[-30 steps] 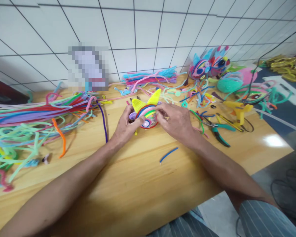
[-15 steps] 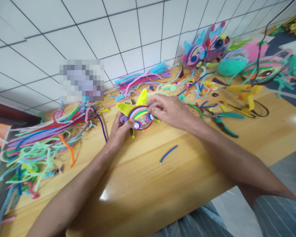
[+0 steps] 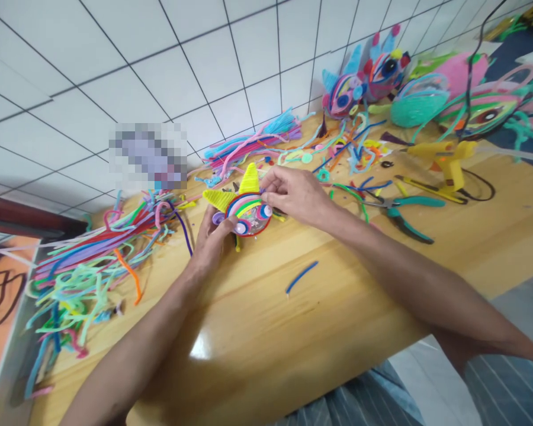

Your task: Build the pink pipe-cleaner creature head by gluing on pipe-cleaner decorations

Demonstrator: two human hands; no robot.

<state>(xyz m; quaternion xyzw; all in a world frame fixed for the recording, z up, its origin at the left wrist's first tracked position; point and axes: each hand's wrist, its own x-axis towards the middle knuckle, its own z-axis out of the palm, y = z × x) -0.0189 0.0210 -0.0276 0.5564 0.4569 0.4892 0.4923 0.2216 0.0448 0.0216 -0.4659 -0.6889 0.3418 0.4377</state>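
Note:
A round pipe-cleaner creature ornament [image 3: 250,205] has yellow pointed horns, a striped rainbow band, coiled blue, pink and white eyes and a red rim round a clear part. My left hand [image 3: 212,238] grips its left side, thumb in front by a purple coil [image 3: 218,218]. At its upper right edge my right hand [image 3: 293,192] has thumb and fingers pinched together. Whatever lies between those fingertips is mostly hidden. A short blue pipe-cleaner piece [image 3: 301,277] lies on the wooden table [image 3: 249,331] in front of the hands.
Piles of pipe cleaners lie at left [image 3: 89,272] and along the wall [image 3: 253,142]. Teal-handled pliers [image 3: 404,213] and a corded yellow glue gun [image 3: 448,165] rest at right. Finished creature ornaments [image 3: 344,94] stand behind. A blurred patch [image 3: 148,154] covers something at back left.
The camera view has shifted slightly. Both hands stay at the ornament, the left still gripping it and the right still pinching at its upper right edge.

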